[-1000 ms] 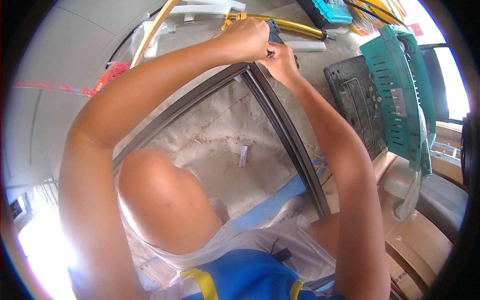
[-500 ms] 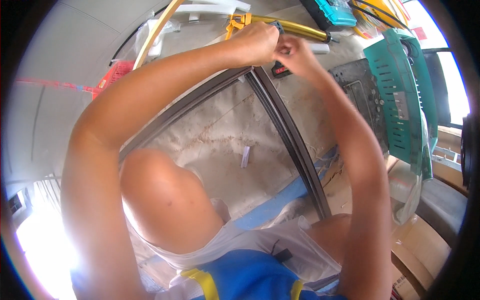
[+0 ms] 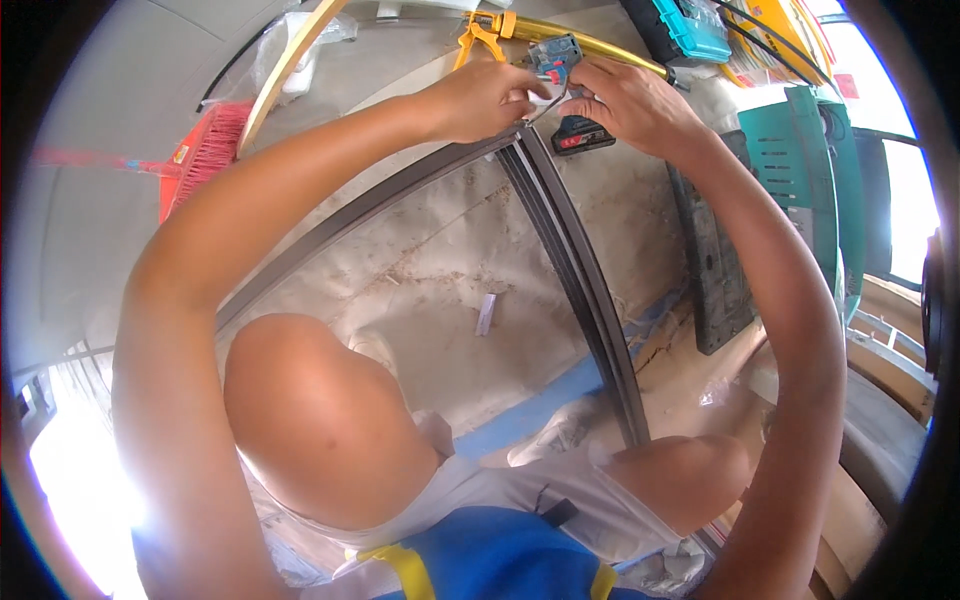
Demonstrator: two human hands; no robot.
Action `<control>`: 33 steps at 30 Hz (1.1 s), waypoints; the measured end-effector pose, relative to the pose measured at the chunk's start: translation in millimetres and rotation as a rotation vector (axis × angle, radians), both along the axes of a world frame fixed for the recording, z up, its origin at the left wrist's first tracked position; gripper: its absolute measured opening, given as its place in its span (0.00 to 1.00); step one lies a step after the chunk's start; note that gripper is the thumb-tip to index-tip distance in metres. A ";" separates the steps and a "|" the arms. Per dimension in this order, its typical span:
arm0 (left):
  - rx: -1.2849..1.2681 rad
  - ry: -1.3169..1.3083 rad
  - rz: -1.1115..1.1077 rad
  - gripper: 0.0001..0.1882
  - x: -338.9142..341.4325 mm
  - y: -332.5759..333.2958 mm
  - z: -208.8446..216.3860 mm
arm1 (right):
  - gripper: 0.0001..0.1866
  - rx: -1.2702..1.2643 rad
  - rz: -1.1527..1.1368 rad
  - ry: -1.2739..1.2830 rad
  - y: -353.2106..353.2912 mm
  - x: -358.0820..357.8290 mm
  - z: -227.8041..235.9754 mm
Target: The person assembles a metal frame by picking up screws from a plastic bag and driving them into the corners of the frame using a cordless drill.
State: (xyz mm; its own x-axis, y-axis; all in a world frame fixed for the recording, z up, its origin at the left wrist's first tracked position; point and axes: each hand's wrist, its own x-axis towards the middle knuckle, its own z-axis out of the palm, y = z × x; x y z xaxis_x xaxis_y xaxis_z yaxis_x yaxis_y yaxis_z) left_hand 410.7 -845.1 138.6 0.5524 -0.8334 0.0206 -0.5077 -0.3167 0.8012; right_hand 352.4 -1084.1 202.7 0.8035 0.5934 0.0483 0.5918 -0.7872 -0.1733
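My left hand (image 3: 485, 102) is at the far corner of a dark brown metal frame (image 3: 565, 240), fingers curled; what they hold, if anything, is hidden. Just to the right, my right hand (image 3: 637, 105) has its thumb and fingers bent together around a thin, bent metal piece (image 3: 547, 108), which slants down toward the frame's corner. Its exact kind is too small to make out. Right behind the hands lies a cordless drill (image 3: 556, 54), its handle partly covered by my right fingers, its black battery (image 3: 583, 136) showing below them.
Beyond the hands lies a yellow caulking gun (image 3: 590, 52). A teal toolbox (image 3: 692, 30) stands at the far right, a green slotted plastic case (image 3: 785, 150) nearer. At left are a red broom (image 3: 215, 145) and a wooden strip (image 3: 290, 75). A small pale strip (image 3: 486, 314) lies inside the frame.
My hands have drawn apart; the left has come off the corner to the left, the right has moved right. The drill behind them shows more. The whole view has shifted slightly.
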 end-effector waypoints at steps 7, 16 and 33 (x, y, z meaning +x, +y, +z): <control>-0.031 -0.126 -0.084 0.23 -8.0 21.5 -44.3 | 0.21 -0.039 -0.012 -0.044 7.4 9.1 12.4; -0.190 -0.068 -0.118 0.27 -5.2 19.0 -73.2 | 0.14 -0.333 0.154 0.004 15.4 17.2 21.3; -0.194 0.056 -0.132 0.25 -0.4 18.9 -85.0 | 0.14 -0.288 -0.370 0.321 46.6 -19.0 26.1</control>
